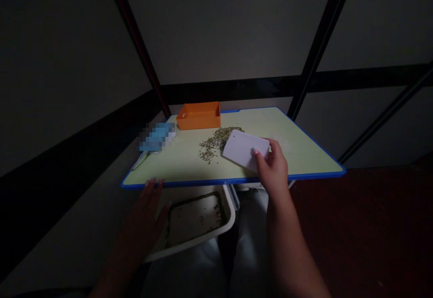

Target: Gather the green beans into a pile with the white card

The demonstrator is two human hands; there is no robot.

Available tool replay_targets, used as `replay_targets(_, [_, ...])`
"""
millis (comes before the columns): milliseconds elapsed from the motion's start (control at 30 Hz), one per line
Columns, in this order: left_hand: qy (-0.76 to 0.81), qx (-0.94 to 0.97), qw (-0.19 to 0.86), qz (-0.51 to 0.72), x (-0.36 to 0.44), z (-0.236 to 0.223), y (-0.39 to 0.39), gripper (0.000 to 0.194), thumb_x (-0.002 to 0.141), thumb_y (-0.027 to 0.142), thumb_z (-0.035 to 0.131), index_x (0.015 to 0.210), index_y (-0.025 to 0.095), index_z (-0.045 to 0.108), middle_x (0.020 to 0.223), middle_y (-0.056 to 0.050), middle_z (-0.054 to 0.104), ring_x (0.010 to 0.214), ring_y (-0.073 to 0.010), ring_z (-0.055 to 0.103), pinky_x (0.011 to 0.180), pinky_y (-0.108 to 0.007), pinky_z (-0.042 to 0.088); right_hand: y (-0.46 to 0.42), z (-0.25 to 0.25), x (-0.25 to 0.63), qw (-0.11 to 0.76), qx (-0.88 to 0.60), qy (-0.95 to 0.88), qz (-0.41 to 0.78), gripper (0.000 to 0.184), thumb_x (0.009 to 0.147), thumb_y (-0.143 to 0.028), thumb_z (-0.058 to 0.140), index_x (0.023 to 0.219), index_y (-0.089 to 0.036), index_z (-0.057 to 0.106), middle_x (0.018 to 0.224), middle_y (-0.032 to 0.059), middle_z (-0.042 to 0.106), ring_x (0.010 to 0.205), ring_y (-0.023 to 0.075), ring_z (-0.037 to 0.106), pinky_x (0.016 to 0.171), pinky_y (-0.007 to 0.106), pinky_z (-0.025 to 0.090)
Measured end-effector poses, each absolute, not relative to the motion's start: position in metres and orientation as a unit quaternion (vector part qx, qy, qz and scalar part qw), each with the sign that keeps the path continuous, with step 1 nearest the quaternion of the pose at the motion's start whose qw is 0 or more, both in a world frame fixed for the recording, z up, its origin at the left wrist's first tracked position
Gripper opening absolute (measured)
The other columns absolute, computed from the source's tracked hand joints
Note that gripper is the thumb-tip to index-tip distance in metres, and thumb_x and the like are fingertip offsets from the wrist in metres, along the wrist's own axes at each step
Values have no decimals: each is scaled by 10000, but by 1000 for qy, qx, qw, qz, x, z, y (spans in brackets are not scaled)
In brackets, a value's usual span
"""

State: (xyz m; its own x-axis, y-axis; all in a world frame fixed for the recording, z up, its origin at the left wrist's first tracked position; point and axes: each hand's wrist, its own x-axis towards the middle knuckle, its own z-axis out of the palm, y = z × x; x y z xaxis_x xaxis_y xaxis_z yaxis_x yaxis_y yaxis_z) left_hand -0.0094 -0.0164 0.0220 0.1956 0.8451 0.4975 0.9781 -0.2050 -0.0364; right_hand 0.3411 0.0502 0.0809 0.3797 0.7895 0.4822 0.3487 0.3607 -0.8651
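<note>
In my right hand (274,167) is a flat white plastic scraper (244,148), gripped by its right end with the thumb on top. It slants over the table, its left edge against a spread of small greenish-brown grains (216,142). Below the table's front edge, a white tray (194,244) holds scattered grains, many along its inner edges. My left hand (149,214) lies at the tray's left side with fingers stretched out, fingertips by the table's blue edge. It holds nothing that I can see.
An orange open box (199,117) stands at the back of the pale yellow table (304,153), which has a blue rim. A blue, pixelated item (157,137) lies at the left edge. Dark-framed wall panels (230,27) rise behind. My legs are under the tray.
</note>
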Motion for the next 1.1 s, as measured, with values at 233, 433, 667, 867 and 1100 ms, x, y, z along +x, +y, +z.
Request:
replay_targets(233, [-594,-757,193,-190,-9,23,-16,640,940,480,291,1485,147,328,1549,-178,414,1441,-288,393,1127,-464,424,49,81,344,631,-533,-533,182,291,845,-329,578,1112,-213,568,932,71,692,731,205,619,643,307,473])
replay_targets(433, [-594,-758,187,-195,-11,21,-14,654,935,494,290,1490,150,317,1563,-178,392,1444,-295,389,1133,-478,414,47,83,320,605,-520,-569,201,304,862,-313,550,1148,-212,560,962,82,698,761,224,626,674,327,483])
replay_targets(667, [-590,-760,195,-189,-9,24,-16,645,933,475,301,1485,141,318,1552,-172,412,1448,-287,383,1138,-461,405,47,84,308,588,-543,-575,169,298,861,-295,525,1145,-215,566,924,89,708,782,254,641,703,343,478])
replay_targets(867, [-582,-764,205,-191,-9,22,-16,640,938,449,304,1497,138,292,1551,-181,409,1443,-290,390,1132,-475,413,50,83,309,587,-550,-573,157,313,857,-301,521,1149,-197,569,957,110,714,837,270,654,726,349,485])
replay_targets(1100, [-572,-762,232,-197,-8,23,-17,626,949,439,316,1504,153,278,1538,-183,429,1434,-283,404,1114,-454,441,53,78,307,612,-539,-558,151,311,860,-296,534,1155,-205,564,943,92,714,821,243,659,705,318,483])
